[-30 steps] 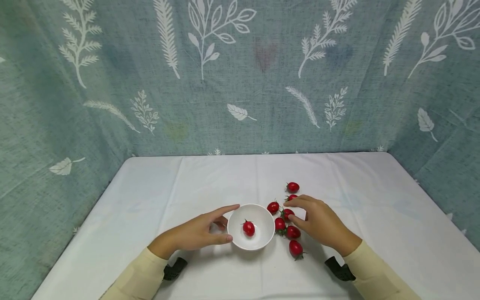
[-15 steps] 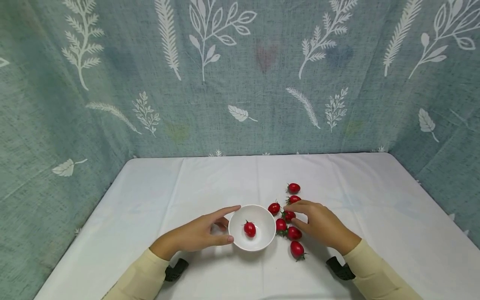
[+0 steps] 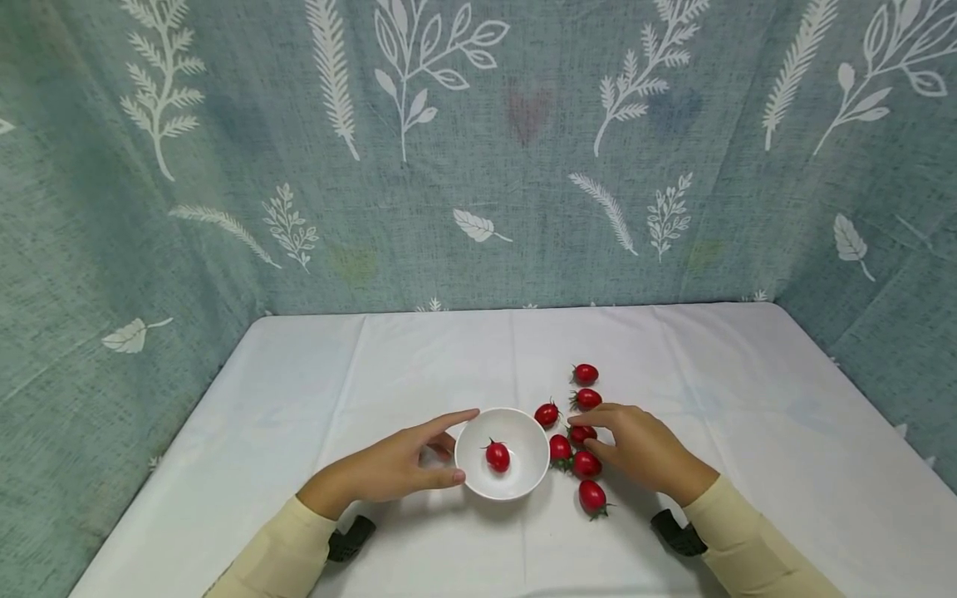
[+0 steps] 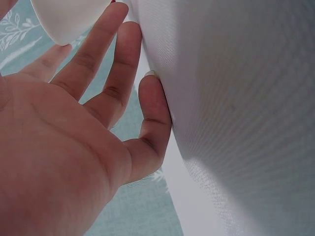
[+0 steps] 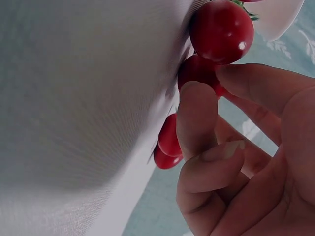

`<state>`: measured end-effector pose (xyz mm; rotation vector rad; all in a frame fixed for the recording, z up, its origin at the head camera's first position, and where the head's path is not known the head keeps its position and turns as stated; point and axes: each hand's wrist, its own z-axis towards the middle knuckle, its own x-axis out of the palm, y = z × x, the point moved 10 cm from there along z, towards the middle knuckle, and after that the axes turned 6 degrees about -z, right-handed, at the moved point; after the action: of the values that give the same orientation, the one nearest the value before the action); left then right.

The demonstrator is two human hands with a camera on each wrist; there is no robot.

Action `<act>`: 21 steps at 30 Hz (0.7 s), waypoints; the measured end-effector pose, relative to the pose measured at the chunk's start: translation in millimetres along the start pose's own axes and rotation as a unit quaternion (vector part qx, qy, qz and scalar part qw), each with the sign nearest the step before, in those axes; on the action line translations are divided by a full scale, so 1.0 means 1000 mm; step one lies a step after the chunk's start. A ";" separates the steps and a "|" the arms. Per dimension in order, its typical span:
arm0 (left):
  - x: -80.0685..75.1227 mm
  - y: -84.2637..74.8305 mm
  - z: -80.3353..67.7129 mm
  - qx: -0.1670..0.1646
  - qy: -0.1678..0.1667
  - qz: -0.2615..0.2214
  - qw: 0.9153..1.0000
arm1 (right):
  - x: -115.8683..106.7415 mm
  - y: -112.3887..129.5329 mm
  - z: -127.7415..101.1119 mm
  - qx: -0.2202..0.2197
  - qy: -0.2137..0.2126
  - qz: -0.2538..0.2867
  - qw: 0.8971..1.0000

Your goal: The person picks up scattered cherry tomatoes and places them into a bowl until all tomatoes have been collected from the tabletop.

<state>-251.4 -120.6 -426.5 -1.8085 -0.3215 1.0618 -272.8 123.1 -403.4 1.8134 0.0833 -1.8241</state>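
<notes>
A small white bowl (image 3: pixel 527 473) stands mid-table with one cherry tomato (image 3: pixel 497 457) inside. My left hand (image 3: pixel 389 465) is at its left side, thumb and index tip at the rim. In the left wrist view, the fingers are spread and fairly straight beside the bowl (image 4: pixel 69 22), the little finger by the cloth. Right of the bowl, my right hand (image 3: pixel 646 448) pinches a cherry tomato (image 3: pixel 582 434) between thumb and fingers, low among the others. The right wrist view shows this pinched tomato (image 5: pixel 197 71) partly behind the fingertips, next to a nearer tomato (image 5: pixel 221 32).
Several more cherry tomatoes lie close around the right hand, one at the back (image 3: pixel 586 374) and one at the front (image 3: pixel 592 497). A white cloth (image 3: pixel 411 357) covers the table. A patterned green-blue curtain (image 3: pixel 478 266) closes off the back and sides.
My right hand has come slightly nearer the body, and its fingers have closed on a tomato, which has shifted a little right and nearer. The left hand and bowl stay put.
</notes>
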 end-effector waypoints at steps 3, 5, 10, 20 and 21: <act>0.000 -0.002 -0.001 0.002 -0.001 -0.001 1.000 | 0.001 -0.001 0.001 0.003 0.001 -0.001 1.000; 0.000 -0.002 -0.001 0.003 0.000 -0.003 1.000 | 0.001 -0.002 0.001 0.004 0.002 0.000 1.000; 0.001 -0.003 -0.001 0.002 0.003 -0.005 1.000 | 0.003 -0.004 0.001 0.010 0.010 0.001 1.000; 0.000 -0.002 0.000 0.007 0.005 0.000 1.000 | 0.001 -0.008 0.001 0.031 0.018 -0.014 0.999; 0.000 -0.002 0.000 0.007 0.005 0.000 1.000 | 0.000 -0.008 0.000 0.029 0.016 -0.017 0.999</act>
<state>-250.7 -119.6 -425.4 -1.8009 -0.3074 1.0522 -276.5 129.8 -406.2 1.8927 0.0743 -1.8372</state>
